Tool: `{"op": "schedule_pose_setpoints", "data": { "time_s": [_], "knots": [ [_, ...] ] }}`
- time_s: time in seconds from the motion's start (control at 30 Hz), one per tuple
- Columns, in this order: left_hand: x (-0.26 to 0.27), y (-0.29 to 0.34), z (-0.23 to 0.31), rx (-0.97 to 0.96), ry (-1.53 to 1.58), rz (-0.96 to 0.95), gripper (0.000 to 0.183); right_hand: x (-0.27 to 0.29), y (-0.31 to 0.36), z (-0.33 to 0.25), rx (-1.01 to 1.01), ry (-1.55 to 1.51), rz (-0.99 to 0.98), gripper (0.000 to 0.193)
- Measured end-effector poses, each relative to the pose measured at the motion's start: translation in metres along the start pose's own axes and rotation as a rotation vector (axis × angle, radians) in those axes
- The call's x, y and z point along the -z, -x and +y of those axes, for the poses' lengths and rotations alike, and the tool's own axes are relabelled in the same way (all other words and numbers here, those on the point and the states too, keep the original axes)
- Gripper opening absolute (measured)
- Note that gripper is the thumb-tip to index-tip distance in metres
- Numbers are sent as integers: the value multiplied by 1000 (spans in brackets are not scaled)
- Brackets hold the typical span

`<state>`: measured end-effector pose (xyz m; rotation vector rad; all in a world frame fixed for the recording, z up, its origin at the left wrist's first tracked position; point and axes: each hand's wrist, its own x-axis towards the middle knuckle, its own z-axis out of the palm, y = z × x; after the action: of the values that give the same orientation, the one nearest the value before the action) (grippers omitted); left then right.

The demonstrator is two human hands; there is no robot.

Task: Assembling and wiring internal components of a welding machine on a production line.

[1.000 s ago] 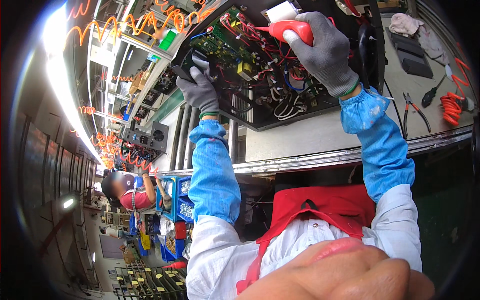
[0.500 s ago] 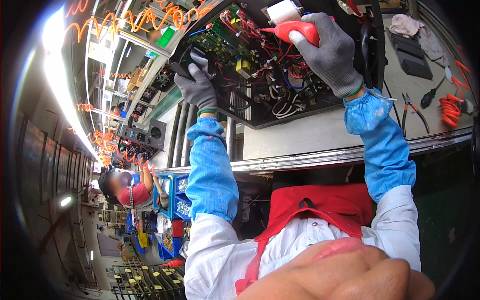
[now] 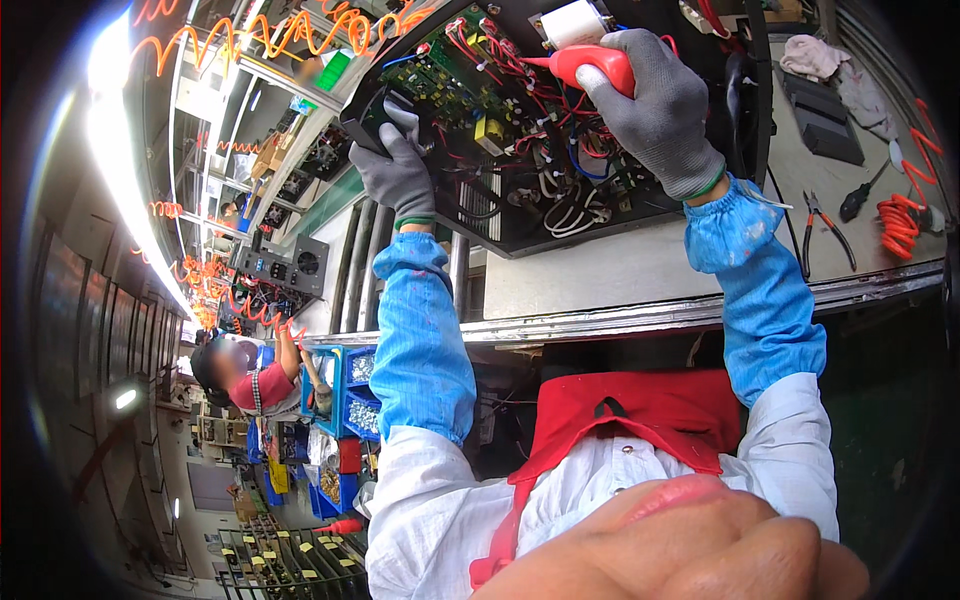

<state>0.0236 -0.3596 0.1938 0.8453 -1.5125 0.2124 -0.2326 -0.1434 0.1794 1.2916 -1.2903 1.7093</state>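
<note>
An open black machine chassis (image 3: pixel 560 225) full of red, white and blue wiring and a green circuit board (image 3: pixel 445 75) lies on the grey workbench (image 3: pixel 620 270). My right hand (image 3: pixel 655 105), in a grey glove, grips the red handle of a screwdriver (image 3: pixel 590 62) whose tip points left into the wiring, just below a white block (image 3: pixel 572 22). My left hand (image 3: pixel 395 165), also gloved, clasps the chassis's black left corner. Both forearms wear blue sleeve covers.
Red-handled pliers (image 3: pixel 820 225), a dark screwdriver (image 3: pixel 860 195), an orange coiled hose (image 3: pixel 900 215) and a cloth (image 3: pixel 805 50) lie on the bench at right. Metal rollers (image 3: pixel 360 270) run left of the bench. Blue parts bins (image 3: pixel 350 395) and another seated person (image 3: pixel 235 375) are at lower left.
The chassis and both hands have shifted slightly up and left in view. The screwdriver stays in my right hand, its tip still in the wiring.
</note>
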Motion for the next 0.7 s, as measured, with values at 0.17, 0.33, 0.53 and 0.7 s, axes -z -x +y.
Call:
{"op": "schedule_pose_setpoints", "data": {
  "time_s": [0.17,0.33,0.53,0.7],
  "knots": [
    [-1,0,3,-8,28,8,45,-6,0,5,67,-10,60,25],
    [3,1,7,102,5,-32,54,-6,5,8,101,37,75,23],
    [1,1,8,-35,-55,52,48,-4,6,9,115,3,85,25],
    [4,4,17,31,-52,33,51,1,6,11,93,23,77,25]
  ]
}}
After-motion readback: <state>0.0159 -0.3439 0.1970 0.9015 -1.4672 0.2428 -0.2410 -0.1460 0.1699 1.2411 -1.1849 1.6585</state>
